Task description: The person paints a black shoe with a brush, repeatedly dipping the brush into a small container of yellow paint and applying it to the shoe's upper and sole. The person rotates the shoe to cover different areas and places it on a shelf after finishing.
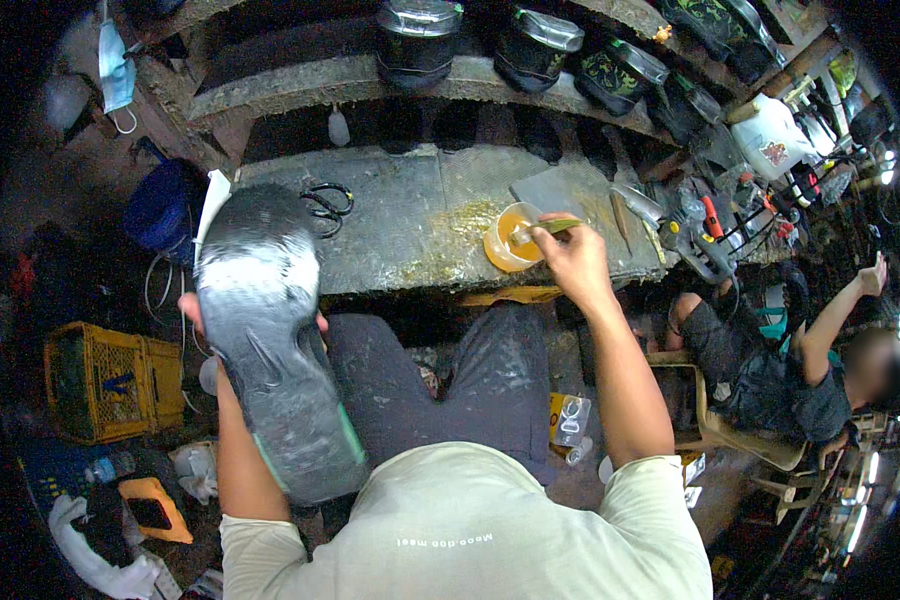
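My left hand (192,313) grips a large black shoe (288,400) from beneath. Only fingertips show at the shoe's two sides. Its far end is rounded, with a bright, shiny band, and a thin green line runs along the near edge. In my right hand (573,258) a brush (562,226) is pinched by its handle. The brush's head dips into a round translucent tub (497,262) of orange-yellow liquid, which sits near the front edge of the workbench (380,240). Black-handled scissors (328,207) lie on the bench just beyond the shoe.
Several black shoes (420,45) stand on a shelf behind the bench. Hand tools (695,245) crowd the bench's right end. A yellow crate (120,385) and a blue bin (160,208) are at left. Another person (760,370) sits at right.
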Available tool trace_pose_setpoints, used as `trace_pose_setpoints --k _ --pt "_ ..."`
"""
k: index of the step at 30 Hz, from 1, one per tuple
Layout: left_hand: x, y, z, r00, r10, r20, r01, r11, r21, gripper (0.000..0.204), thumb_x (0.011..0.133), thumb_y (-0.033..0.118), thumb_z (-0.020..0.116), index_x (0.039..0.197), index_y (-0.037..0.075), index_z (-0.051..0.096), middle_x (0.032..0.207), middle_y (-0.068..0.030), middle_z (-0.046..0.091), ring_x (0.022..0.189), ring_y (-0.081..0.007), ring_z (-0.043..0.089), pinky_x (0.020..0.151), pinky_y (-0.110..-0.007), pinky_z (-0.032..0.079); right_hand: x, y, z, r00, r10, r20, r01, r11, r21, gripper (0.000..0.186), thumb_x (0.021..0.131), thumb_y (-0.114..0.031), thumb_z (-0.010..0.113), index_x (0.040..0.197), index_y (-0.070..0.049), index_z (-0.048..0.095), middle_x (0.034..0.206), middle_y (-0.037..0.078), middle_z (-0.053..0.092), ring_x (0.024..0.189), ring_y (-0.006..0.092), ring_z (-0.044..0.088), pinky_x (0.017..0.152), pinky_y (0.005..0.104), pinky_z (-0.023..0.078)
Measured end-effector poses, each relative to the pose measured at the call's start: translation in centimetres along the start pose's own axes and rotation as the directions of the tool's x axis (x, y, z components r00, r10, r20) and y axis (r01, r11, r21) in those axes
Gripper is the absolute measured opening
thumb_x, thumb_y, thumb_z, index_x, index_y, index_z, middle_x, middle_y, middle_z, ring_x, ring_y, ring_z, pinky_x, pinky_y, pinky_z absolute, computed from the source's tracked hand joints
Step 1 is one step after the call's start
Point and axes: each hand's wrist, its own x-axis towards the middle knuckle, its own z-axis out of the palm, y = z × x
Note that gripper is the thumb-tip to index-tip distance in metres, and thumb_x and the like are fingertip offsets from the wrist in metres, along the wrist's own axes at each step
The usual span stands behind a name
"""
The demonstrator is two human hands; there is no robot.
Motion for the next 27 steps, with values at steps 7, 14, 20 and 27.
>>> trace_pose_setpoints --k 7,14,20,27 --pt "0.8 -3.1 -0.5 0.945 -0.177 -0.275 0.169 0.984 -0.056 0.1 0.088 0.086 0.038 0.151 0.008 0.039 0.137 -0.0247 0.057 0.106 -0.0439 0.067 0.073 -0.069 0.058 -0.9 0.8 -1.3 0.986 0.104 -0.128 -0.026 0.862 0.505 0.029 0.094 -0.008 0.072 0.12 0.0 0.061 0.097 0.009 0.074 0.09 0.0138 0.071 0.081 0.0275 0.055" --pt "2.6 -5.5 0.0 0.879 -0.315 -0.358 0.34 0.94 0.006 0.098 0.093 0.082 0.035 0.145 0.0 0.045 0.122 -0.0244 0.066 0.094 -0.04 0.072 0.078 -0.056 0.062 -2.0 1.8 -1.7 0.955 0.256 0.148 -0.287 0.675 0.68 0.03 0.096 -0.013 0.069 0.123 -0.005 0.06 0.091 0.005 0.074 0.068 0.0067 0.056 0.058 0.0211 0.042" --pt "3.2 -6.5 -1.4 0.854 -0.304 -0.423 0.398 0.904 0.155 0.087 0.101 0.073 0.03 0.145 0.0 0.049 0.133 -0.018 0.063 0.113 -0.0294 0.066 0.097 -0.044 0.054 -2.6 1.3 -1.2 0.963 0.254 0.092 -0.23 0.592 0.772 0.029 0.098 -0.013 0.067 0.124 -0.002 0.06 0.088 0.004 0.071 0.062 0.005 0.054 0.055 0.019 0.043" --pt "3.4 -5.7 -2.6 0.852 -0.366 -0.375 0.499 0.784 0.369 0.077 0.104 0.066 0.035 0.147 0.004 0.049 0.144 -0.0097 0.056 0.128 -0.0218 0.055 0.11 -0.037 0.043 -2.8 0.2 -1.8 0.929 0.312 0.197 -0.357 0.628 0.691 0.033 0.095 -0.013 0.069 0.124 0.0 0.061 0.088 0.007 0.073 0.066 0.0093 0.06 0.059 0.0228 0.047"
